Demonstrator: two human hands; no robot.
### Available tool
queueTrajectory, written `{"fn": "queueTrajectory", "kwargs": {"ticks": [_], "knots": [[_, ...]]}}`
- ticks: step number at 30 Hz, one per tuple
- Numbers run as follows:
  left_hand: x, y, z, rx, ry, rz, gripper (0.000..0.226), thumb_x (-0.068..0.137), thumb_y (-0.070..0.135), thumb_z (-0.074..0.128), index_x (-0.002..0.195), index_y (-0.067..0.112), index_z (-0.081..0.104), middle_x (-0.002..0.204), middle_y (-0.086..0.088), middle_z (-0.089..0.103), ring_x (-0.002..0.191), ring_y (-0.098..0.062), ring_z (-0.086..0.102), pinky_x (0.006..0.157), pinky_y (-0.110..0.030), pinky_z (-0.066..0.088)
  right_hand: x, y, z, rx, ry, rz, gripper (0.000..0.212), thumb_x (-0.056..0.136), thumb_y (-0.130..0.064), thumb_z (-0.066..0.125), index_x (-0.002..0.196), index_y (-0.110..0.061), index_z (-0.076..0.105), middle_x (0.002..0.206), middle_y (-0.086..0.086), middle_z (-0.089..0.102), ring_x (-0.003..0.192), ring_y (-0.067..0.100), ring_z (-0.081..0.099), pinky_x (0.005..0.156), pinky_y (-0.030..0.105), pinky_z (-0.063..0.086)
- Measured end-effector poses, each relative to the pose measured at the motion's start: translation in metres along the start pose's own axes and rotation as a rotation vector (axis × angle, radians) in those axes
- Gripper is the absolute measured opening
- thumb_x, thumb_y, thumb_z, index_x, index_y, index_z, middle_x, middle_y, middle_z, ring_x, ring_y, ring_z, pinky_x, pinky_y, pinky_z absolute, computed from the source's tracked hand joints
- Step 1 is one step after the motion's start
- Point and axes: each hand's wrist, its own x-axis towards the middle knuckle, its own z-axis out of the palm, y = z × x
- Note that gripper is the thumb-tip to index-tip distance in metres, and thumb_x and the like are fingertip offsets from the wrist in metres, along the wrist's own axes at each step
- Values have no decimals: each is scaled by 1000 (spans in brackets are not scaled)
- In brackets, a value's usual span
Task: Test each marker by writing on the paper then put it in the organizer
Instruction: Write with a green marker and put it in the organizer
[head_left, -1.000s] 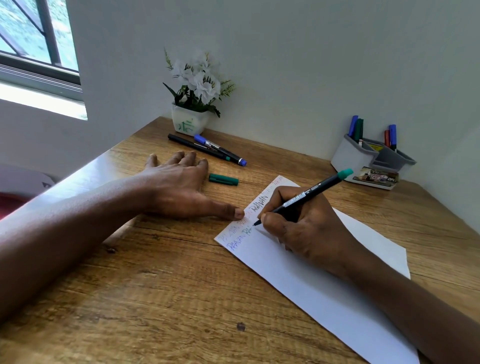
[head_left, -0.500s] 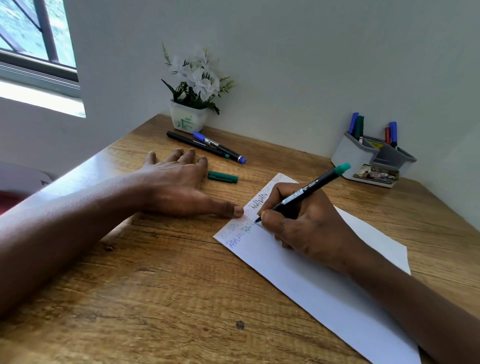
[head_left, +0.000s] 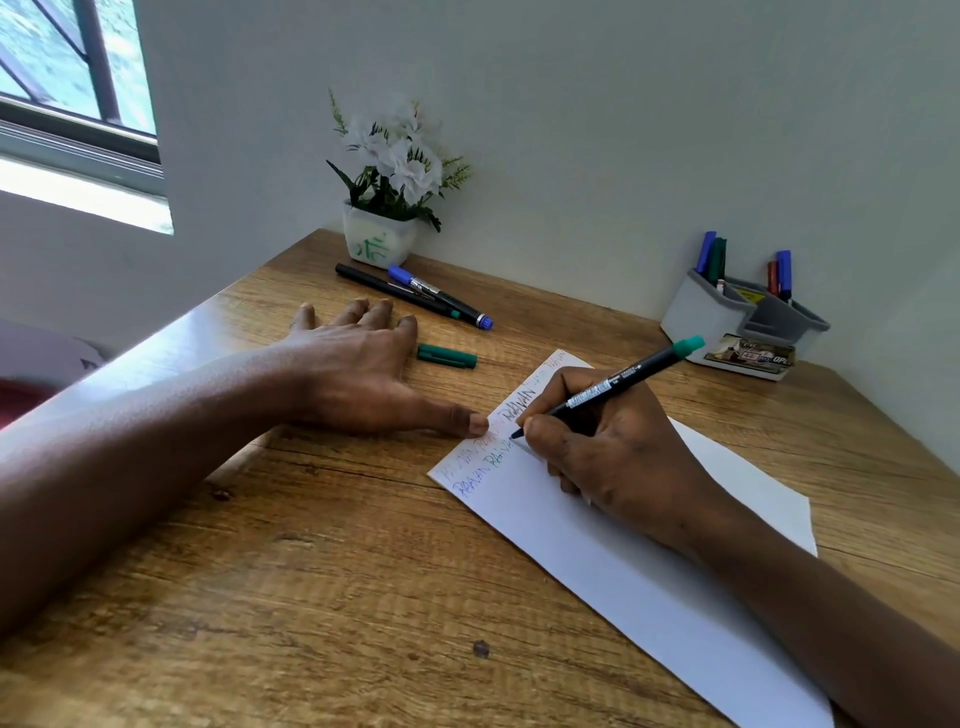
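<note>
A white sheet of paper (head_left: 613, 561) lies on the wooden desk (head_left: 311, 597), with several handwritten words near its left corner. My right hand (head_left: 608, 447) grips a black marker with a green end (head_left: 623, 382), its tip touching the paper. My left hand (head_left: 358, 374) lies flat on the desk, fingers spread, thumb pressing the paper's left edge. The marker's green cap (head_left: 447, 356) lies beside my left hand. Two more markers, one black (head_left: 384, 288) and one with blue ends (head_left: 441, 297), lie further back. The grey organizer (head_left: 727, 317) at the back right holds several markers.
A white pot of artificial flowers (head_left: 382, 228) stands against the back wall. A small printed card (head_left: 750, 354) leans at the organizer's front. Walls close the desk at the back and right; a window is at the upper left.
The marker tip has shifted slightly along the line as my right hand writes. My left hand has stayed in place on the desk.
</note>
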Motion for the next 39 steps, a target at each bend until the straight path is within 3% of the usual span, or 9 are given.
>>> {"fn": "queueTrajectory", "kwargs": {"ticks": [5,13,21,24,27,30,34,37,39], "knots": [[0,0,1,0,8,0,162,26,111,18,162,26,1,170,-6,-8,156,-25,-4,120,-67,2,0,-2,-1,-27,16,25,14,86,-10,70,73,-11,65,51,2,62,42,11,56,41,19,42],[0,0,2,-20,13,10,166,21,113,15,162,25,3,170,-7,-7,156,-25,-4,120,-68,2,-1,-2,3,-39,73,16,17,84,-10,75,71,-11,64,52,1,63,42,9,57,41,17,43],[0,-1,3,-61,39,22,162,25,113,16,162,27,8,170,-7,-3,156,-26,-1,120,-69,2,1,3,-4,258,138,105,20,93,-8,67,75,-15,72,61,9,67,47,15,59,40,22,45],[0,-1,6,-144,191,60,127,49,108,24,157,42,23,169,0,14,154,-24,16,119,-67,7,4,5,-11,492,79,126,16,94,-1,61,89,-8,75,70,11,69,56,16,63,47,21,49],[4,-1,7,-185,437,161,72,81,82,47,145,50,44,159,8,39,145,-18,37,117,-60,28,7,5,-17,703,-39,158,23,89,-10,58,101,-7,78,86,15,73,73,18,69,59,23,55],[7,2,3,-162,505,229,44,90,58,61,132,48,60,145,15,53,136,-13,44,109,-52,41,9,4,-24,834,-139,206,44,83,-27,52,109,-1,76,94,18,74,79,22,70,66,26,58],[7,10,4,-138,562,225,24,89,51,68,112,46,70,119,19,66,115,-8,57,96,-45,49,10,6,-26,894,-124,222,36,78,-20,56,103,-4,76,90,19,74,73,21,71,63,27,59],[6,6,4,-482,650,281,11,88,35,76,99,37,75,95,19,74,91,-1,67,85,-37,56,11,9,-26,982,-72,235,27,76,-16,62,99,-5,68,88,19,74,71,22,70,61,28,58],[1,3,1,-816,564,366,10,87,30,78,97,28,78,91,8,77,89,-9,70,85,-39,56,11,10,-27,1022,-56,236,25,75,-15,63,98,-6,64,87,19,74,69,23,68,60,29,57]]}}
